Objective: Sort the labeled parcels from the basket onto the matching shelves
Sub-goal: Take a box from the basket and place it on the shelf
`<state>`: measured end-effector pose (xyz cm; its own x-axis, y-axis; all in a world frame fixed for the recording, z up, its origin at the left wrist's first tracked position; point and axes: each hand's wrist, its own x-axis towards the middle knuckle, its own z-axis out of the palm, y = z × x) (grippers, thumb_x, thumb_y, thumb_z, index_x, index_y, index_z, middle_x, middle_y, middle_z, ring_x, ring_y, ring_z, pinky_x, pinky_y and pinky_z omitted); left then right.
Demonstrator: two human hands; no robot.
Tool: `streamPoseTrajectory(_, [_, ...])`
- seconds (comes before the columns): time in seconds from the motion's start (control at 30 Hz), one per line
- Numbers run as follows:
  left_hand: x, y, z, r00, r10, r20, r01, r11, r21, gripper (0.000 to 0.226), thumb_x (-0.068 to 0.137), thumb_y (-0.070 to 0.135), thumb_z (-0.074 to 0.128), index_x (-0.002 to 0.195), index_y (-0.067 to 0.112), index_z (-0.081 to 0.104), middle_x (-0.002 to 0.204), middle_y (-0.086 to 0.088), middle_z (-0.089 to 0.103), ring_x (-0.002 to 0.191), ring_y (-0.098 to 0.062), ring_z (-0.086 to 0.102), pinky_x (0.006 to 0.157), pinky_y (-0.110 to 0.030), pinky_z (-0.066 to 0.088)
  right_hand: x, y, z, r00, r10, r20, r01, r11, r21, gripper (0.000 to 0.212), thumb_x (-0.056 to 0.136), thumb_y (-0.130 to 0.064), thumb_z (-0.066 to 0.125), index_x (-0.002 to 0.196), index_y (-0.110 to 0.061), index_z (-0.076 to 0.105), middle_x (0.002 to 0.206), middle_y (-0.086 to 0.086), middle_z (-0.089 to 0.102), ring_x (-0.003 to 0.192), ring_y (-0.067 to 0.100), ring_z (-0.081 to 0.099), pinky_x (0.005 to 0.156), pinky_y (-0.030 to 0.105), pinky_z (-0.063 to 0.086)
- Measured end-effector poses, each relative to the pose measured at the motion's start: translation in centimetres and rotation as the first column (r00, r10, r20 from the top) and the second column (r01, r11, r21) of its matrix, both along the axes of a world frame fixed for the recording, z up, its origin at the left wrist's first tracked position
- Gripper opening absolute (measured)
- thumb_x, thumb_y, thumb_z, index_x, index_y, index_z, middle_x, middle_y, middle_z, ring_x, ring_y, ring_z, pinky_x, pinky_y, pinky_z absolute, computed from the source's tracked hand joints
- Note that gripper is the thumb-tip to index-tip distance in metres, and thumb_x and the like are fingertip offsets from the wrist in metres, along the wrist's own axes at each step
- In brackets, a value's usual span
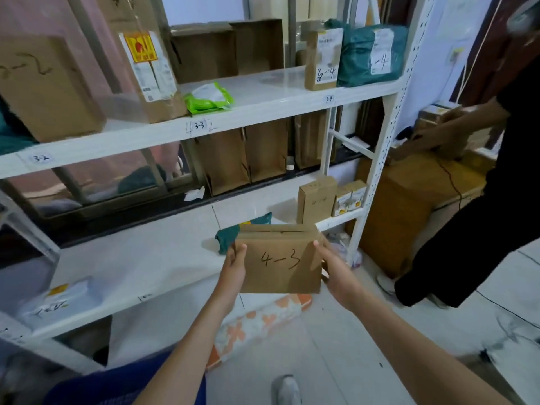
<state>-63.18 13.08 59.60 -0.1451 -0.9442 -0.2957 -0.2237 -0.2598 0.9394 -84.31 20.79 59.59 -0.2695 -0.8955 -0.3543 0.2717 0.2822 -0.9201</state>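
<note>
Both hands, left hand and right hand, clasp the brown cardboard parcel marked 4-3 between curled fingers; I'd slide it level onto the white lower shelf just beyond the fingertips.

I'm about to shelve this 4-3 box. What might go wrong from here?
1. The box is held only at its side edges by the left hand and right hand; a loose grip may let it slip.
2. The upper shelf edge is tagged 3-2, 3-3 and 3-4, so placing it there would missort it.
3. The green bag lies right behind the box and may get shoved or crushed.
</note>
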Motion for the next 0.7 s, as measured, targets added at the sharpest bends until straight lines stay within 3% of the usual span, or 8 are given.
streamPoseTrajectory(0.13, [-2.8,-2.6,-2.3,0.998,0.045,-0.032,-0.043,0.996,0.082,0.050,0.101,0.059,0.033,0.146,0.036,0.035,0.138,0.008,0.048,0.123,-0.016,0.045,0.104,-0.037,0.036,-2.9,-3.8,-2.0,1.000,0.031,-0.008,-0.030,0.997,0.070,0.055,0.091,-0.070,0.052,0.141,-0.049,0.044,0.138,-0.012,0.056,0.131,0.020,0.050,0.107,0.046,0.042])
streamPoseTrajectory(0.27, [-5.6,-7.4,-4.0,0.992,0.120,-0.035,-0.115,0.987,0.113,0.051,0.102,0.056,0.036,0.145,0.030,0.037,0.139,0.004,0.046,0.121,-0.018,0.044,0.097,-0.034,0.034,-6.7,-9.0,-2.8,0.999,0.032,-0.016,-0.030,0.991,0.132,0.032,0.095,-0.056,0.057,0.122,-0.038,0.056,0.128,-0.001,0.064,0.116,0.021,0.062,0.109,0.048,0.045])
streamPoseTrajectory(0.37, [-8.0,-11.3,-3.6,0.987,0.157,-0.036,-0.152,0.981,0.118,0.056,0.101,0.060,0.036,0.150,0.032,0.032,0.149,0.001,0.041,0.134,-0.024,0.042,0.105,-0.043,0.035,-9.5,-13.8,-1.5,0.997,0.048,-0.061,-0.039,0.989,0.145,0.016,0.099,-0.043,0.057,0.112,-0.033,0.057,0.119,0.000,0.067,0.110,0.023,0.064,0.107,0.049,0.044])
streamPoseTrajectory(0.53, [-11.1,-16.4,-0.9,0.977,0.205,-0.064,-0.203,0.978,0.047,0.028,0.102,0.057,0.035,0.120,0.038,0.044,0.131,-0.001,0.051,0.113,-0.022,0.047,0.092,-0.040,0.039,-12.8,-21.1,1.3,0.990,0.097,-0.101,-0.090,0.993,0.077,0.030,0.100,-0.037,0.058,0.128,-0.026,0.052,0.112,0.002,0.066,0.106,0.024,0.065,0.105,0.048,0.049])
streamPoseTrajectory(0.63, [-11.2,-18.9,0.3,0.965,0.255,-0.058,-0.254,0.967,0.024,0.024,0.100,0.061,0.035,0.115,0.045,0.046,0.125,0.001,0.056,0.113,-0.025,0.052,0.097,-0.044,0.046,-13.2,-24.2,2.2,0.988,0.126,-0.089,-0.123,0.991,0.047,0.035,0.098,-0.038,0.060,0.130,-0.026,0.053,0.110,0.005,0.066,0.091,0.020,0.065,0.089,0.042,0.052])
streamPoseTrajectory(0.7, [-10.6,-20.2,0.8,0.958,0.281,-0.064,-0.281,0.960,0.008,0.024,0.099,0.063,0.035,0.112,0.050,0.049,0.121,0.002,0.060,0.112,-0.025,0.056,0.100,-0.049,0.049,-12.7,-26.3,2.2,0.987,0.148,-0.069,-0.144,0.988,0.052,0.034,0.098,-0.038,0.060,0.131,-0.028,0.053,0.112,0.005,0.066,0.094,0.020,0.065,0.091,0.042,0.051])
